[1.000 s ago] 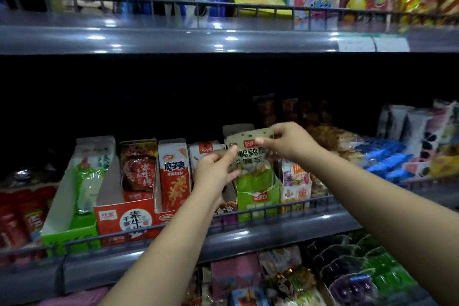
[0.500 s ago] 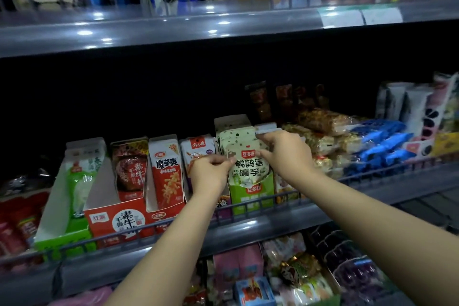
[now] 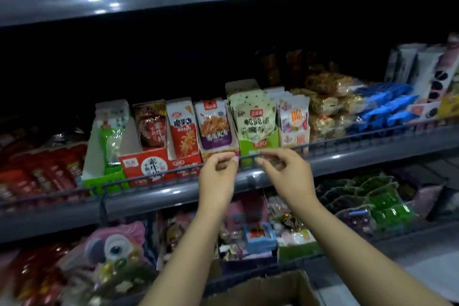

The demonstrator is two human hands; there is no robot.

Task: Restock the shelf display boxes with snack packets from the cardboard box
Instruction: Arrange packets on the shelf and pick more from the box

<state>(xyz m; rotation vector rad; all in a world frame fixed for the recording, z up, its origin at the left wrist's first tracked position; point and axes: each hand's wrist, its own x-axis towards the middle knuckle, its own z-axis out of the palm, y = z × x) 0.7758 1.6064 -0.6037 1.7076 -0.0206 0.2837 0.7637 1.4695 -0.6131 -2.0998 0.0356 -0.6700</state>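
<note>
Cream spotted snack packets (image 3: 253, 117) stand upright in a green display box (image 3: 258, 146) on the middle shelf. My left hand (image 3: 218, 176) and my right hand (image 3: 289, 176) hover side by side just below that box, in front of the wire shelf rail (image 3: 347, 140). Both hold nothing, and their fingers are loosely curled. A corner of the brown cardboard box (image 3: 268, 288) shows at the bottom edge, between my forearms; its inside is hidden.
Left of the green box stand a purple packet box (image 3: 214, 126), a red display box (image 3: 159, 164) and a white-green box (image 3: 109, 141). Blue packets (image 3: 382, 109) and golden snacks (image 3: 325, 104) lie to the right. The lower shelf holds mixed sweets (image 3: 260, 233).
Both hands have let go of the cream packet, which now stands in the green box, and dropped down to the shelf rail. The view has tilted down, bringing the cardboard box into sight.
</note>
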